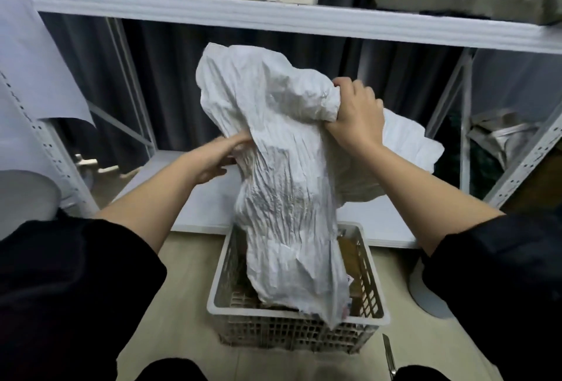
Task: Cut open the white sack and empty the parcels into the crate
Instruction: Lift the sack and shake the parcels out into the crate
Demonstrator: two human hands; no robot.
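Above the hands runs the shelf point(273, 20). Between and below them hangs the sack point(282, 186), upended, its mouth down in the crate point(298, 324). It looks soft, crinkly, probably light now; best held by bunched cloth. The right hand point(354, 113) clutches a gathered corner; the left hand point(225, 154) grips the side. Parcels point(349, 254) show beneath.

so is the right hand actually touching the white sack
Touching. The head view shows the right hand with fingers curled round a bunched fold of the white sack.
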